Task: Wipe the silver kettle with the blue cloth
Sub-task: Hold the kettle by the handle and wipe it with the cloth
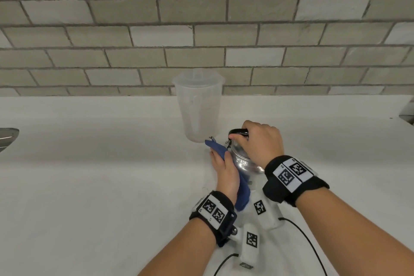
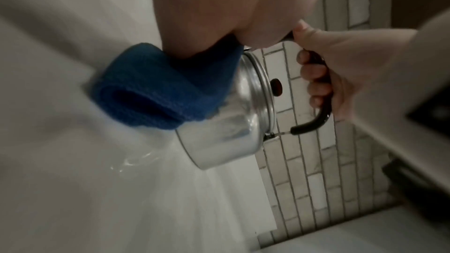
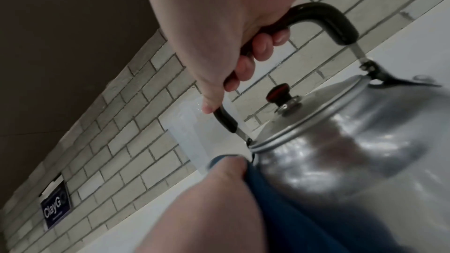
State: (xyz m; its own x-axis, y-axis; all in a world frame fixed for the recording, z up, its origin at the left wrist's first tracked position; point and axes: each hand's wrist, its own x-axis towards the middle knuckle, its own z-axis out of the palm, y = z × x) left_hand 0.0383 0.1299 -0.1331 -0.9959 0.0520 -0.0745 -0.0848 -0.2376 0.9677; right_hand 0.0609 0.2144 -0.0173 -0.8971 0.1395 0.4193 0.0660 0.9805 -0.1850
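Note:
The silver kettle [image 1: 244, 162] [image 2: 231, 132] [image 3: 340, 151] stands on the white counter [image 1: 89, 175], near the middle. My right hand [image 1: 259, 143] [image 2: 340, 64] [image 3: 219, 16] grips its black arched handle [image 1: 238, 130] [image 3: 324, 14] from above. My left hand [image 1: 225, 172] [image 3: 207, 199] holds the folded blue cloth [image 1: 218, 150] [image 2: 151, 88] [image 3: 292, 209] and presses it against the kettle's left side. The cloth's loose end hangs down by my left wrist. The lid with its dark knob [image 3: 277, 91] is on. Part of the kettle's body is hidden behind my hands.
A translucent plastic jug [image 1: 198, 105] stands just behind the kettle, close to the grey tiled wall [image 1: 201, 29]. A wet smear [image 2: 131, 163] shines on the counter by the kettle's base. A metal object [image 1: 7, 136] shows at the left edge. Thin black cables [image 1: 309, 242] trail near me.

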